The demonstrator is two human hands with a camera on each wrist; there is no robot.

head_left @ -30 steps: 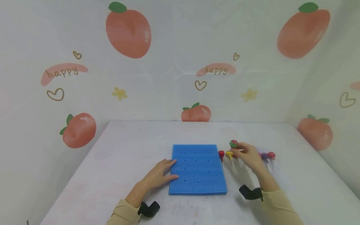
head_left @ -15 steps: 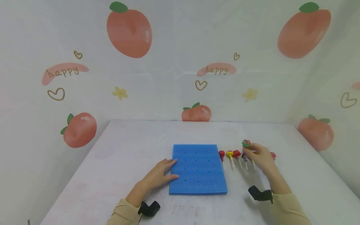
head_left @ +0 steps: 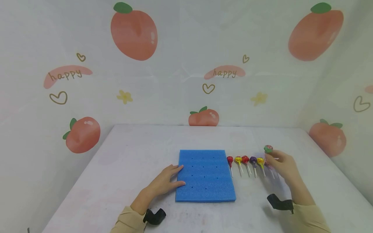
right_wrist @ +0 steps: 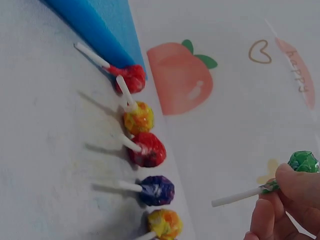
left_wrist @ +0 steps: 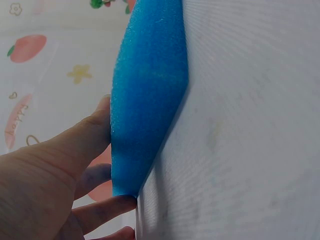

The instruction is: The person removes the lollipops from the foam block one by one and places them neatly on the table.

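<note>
In the head view, a green-wrapped lollipop (head_left: 268,149) is pinched between thumb and fingers of my right hand (head_left: 287,166), above the right part of a lollipop row. The right wrist view shows its white stick pointing away from the fingers. The row holds a red lollipop (head_left: 230,159) beside the foam, then yellow, red, a purple lollipop (head_left: 253,160) and yellow; others beneath my right hand are partly hidden. My left hand (head_left: 161,182) rests at the left edge of a blue foam board (head_left: 209,170) dotted with small holes. Its fingers (left_wrist: 107,212) touch the board's side.
A white tabletop (head_left: 140,145) lies under everything. Behind it hangs a white backdrop (head_left: 175,42) printed with peaches, hearts and "happy". Black camera mounts (head_left: 155,216) sit on both wrists.
My right hand has moved rightward along the row with the green lollipop, uncovering the red, purple and yellow ones. The left hand and foam board have stayed put.
</note>
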